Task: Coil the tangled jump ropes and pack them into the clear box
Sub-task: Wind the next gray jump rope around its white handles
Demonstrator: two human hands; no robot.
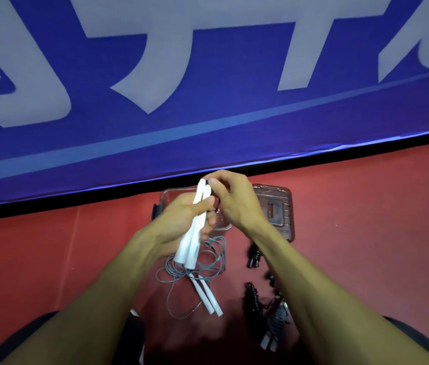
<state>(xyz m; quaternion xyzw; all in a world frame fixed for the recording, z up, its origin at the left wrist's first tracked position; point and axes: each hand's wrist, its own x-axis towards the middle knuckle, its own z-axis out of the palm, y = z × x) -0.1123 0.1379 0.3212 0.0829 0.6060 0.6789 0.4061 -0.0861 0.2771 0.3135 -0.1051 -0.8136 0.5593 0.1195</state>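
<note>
My left hand (181, 219) grips a pair of white jump-rope handles (191, 242) held upright over the clear box (221, 225). My right hand (230, 201) pinches something dark at the top of those handles. Under them a grey rope (195, 267) lies in loose loops on the red floor, with a second pair of white handles (209, 299) pointing toward me. A black jump rope (254, 256) lies to the right, partly hidden by my right forearm. The box's lid (276, 209) lies beside the box on its right.
A blue banner with large pale lettering (208, 88) stands right behind the box. Another rope with grey handles (274, 327) lies low on the right, near my knee. Red floor (50, 259) stretches to the left and right.
</note>
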